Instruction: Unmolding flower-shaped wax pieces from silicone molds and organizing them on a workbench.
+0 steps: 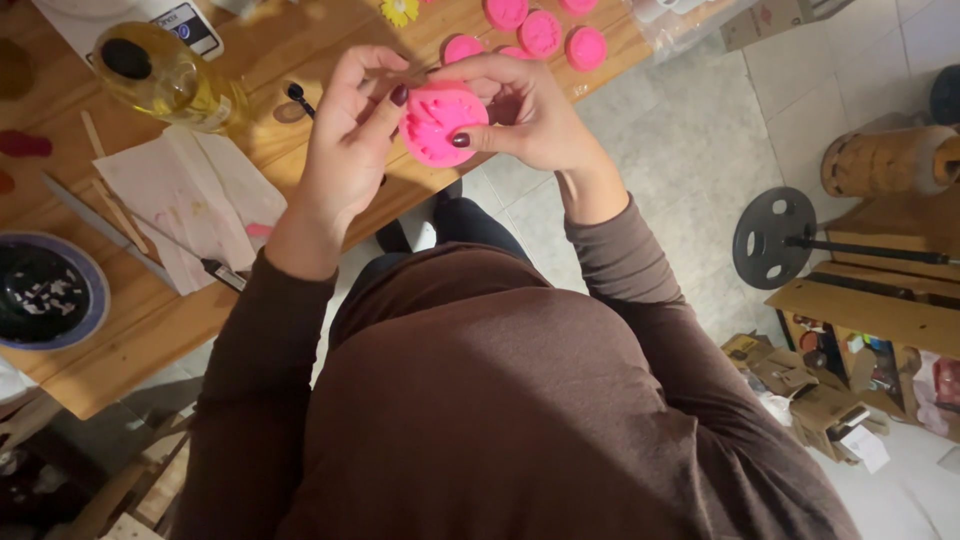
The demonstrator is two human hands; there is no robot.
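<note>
pink mould (440,122) half behind fingers (375,120)

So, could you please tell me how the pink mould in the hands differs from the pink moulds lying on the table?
The held pink mould is off the table, gripped by the left hand and right hand; the table moulds lie untouched on the wooden table. The held one is single and tilted toward the camera; the others lie flat in a cluster. The held one appears larger, being nearer. All are round and bright pink.

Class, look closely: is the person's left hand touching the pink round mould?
Touching. The head view shows the left hand with its thumb pressed on the pink mould's rim.
</note>
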